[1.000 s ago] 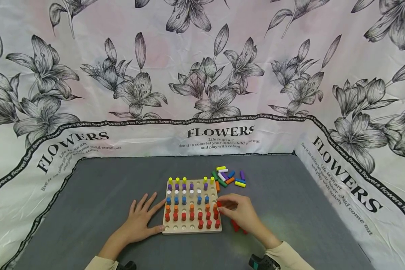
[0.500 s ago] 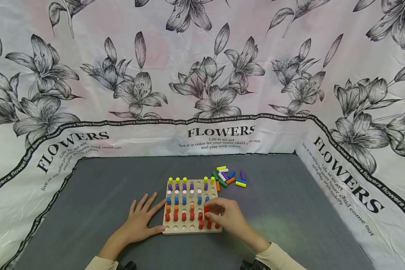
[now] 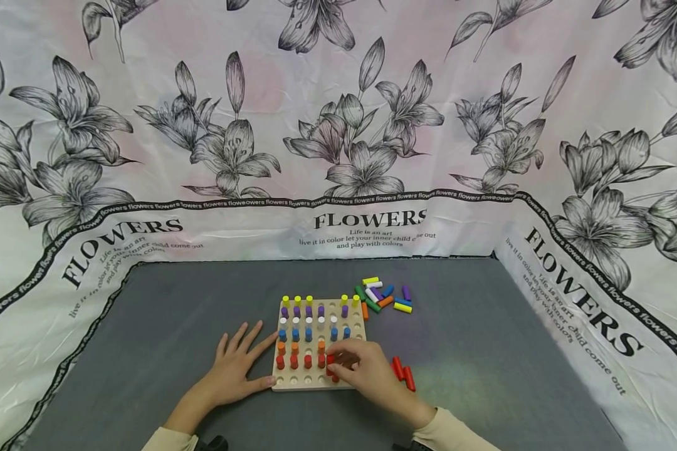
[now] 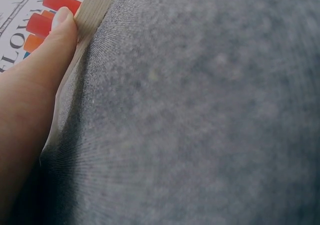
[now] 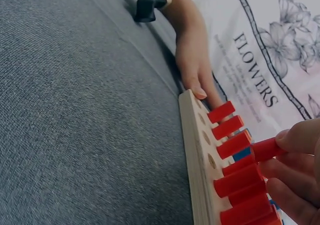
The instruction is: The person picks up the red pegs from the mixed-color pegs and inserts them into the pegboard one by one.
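Note:
A wooden pegboard (image 3: 300, 387) stands on the table, with rows of yellow, purple, white, blue, orange and red pegs. My right hand (image 3: 367, 374) is over its front right part, hiding some pegs. In the right wrist view, thumb and fingers pinch a red peg (image 5: 266, 150), tilted above the front rows of standing red pegs (image 5: 239, 180). Bare holes show along the front edge to the left. My left hand (image 3: 231, 366) lies with fingers spread at the board's left side, its thumb (image 4: 64, 27) touching the front left corner.
Loose pegs in several colours (image 3: 378, 294) lie behind the board's back right corner. A few loose red pegs (image 3: 409, 378) lie right of the board. A flower-printed cloth (image 3: 367, 232) borders the grey table (image 3: 485, 351) at the back and sides.
My right hand has carried the red peg leftward from the board's right edge to above its front rows, uncovering the loose red pegs at the right. My left hand has stayed still.

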Demonstrator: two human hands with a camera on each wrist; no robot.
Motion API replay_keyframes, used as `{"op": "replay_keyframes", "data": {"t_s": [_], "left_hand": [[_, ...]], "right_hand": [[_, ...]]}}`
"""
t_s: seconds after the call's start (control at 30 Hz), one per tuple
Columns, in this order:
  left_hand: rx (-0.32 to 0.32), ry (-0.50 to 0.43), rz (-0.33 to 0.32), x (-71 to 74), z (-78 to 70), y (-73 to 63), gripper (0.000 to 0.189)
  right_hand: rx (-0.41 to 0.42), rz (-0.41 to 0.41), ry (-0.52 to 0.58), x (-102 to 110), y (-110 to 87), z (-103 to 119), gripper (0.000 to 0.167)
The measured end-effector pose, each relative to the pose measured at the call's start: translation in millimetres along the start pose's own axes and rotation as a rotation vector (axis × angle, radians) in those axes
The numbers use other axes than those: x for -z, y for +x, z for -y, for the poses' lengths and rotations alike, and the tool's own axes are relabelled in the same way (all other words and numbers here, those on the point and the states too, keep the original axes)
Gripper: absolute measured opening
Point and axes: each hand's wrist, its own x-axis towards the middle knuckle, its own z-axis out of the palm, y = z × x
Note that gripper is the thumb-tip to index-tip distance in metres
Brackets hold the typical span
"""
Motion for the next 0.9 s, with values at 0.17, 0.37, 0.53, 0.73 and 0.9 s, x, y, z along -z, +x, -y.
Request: {"op": "replay_keyframes", "data": {"t_s": [0.17, 0.37, 0.53, 0.73, 0.9], "left_hand": [[0.004, 0.003, -0.003, -0.1, -0.2, -0.3, 0.082], [0.005, -0.007, 0.003, 2.1, -2.6, -0.7, 0.082], [0.011, -0.002, 0.005, 1.8, -3.0, -1.1, 0.082], [0.011, 0.002, 0.004, 2.8, -3.4, -1.0, 0.083], [0.012, 0.001, 0.002, 3.7, -3.6, -0.7, 0.083]], "right_hand": [[0.032, 0.017, -0.028, -5.4, 0.6, -1.2, 0.02], [0.041, 0.019, -0.057, -9.1, 0.5, -2.9, 0.021], [0.081, -0.001, -0.109, -12.6, 0.1, -3.1, 0.022], [0.098, 0.02, -0.172, -16.5, -1.7, -4.3, 0.021], [0.099, 0.021, -0.188, -18.6, -3.5, -6.0, 0.02]]}}
